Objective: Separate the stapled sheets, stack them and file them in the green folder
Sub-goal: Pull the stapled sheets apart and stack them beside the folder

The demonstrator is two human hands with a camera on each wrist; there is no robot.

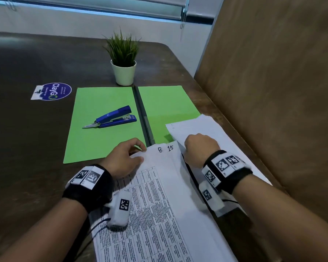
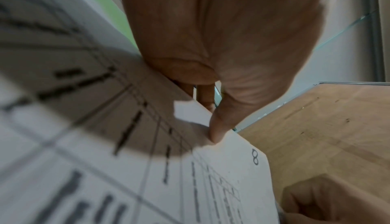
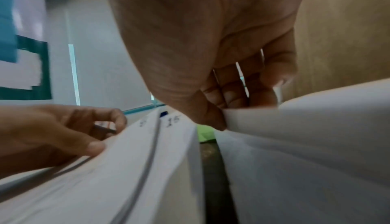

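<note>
White printed sheets (image 1: 159,201) lie nearest, the left hand (image 1: 124,159) pinching their top corner, thumb on the page. Beside it the right hand (image 1: 199,148) pinches the edge of a blank sheet (image 1: 212,129), apart from the rest. Separation looks under way; stacking comes next and calls for squaring the edges. Beyond, the open green folder (image 1: 102,103) carries a blue stapler (image 1: 114,118), which needs moving. A wooden panel (image 1: 273,91) crowds the right; the table (image 1: 27,129) opens leftward.

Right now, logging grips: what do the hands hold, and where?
Left hand pinches the printed sheet at its top left corner; right hand pinches the blank sheet's near edge.
</note>
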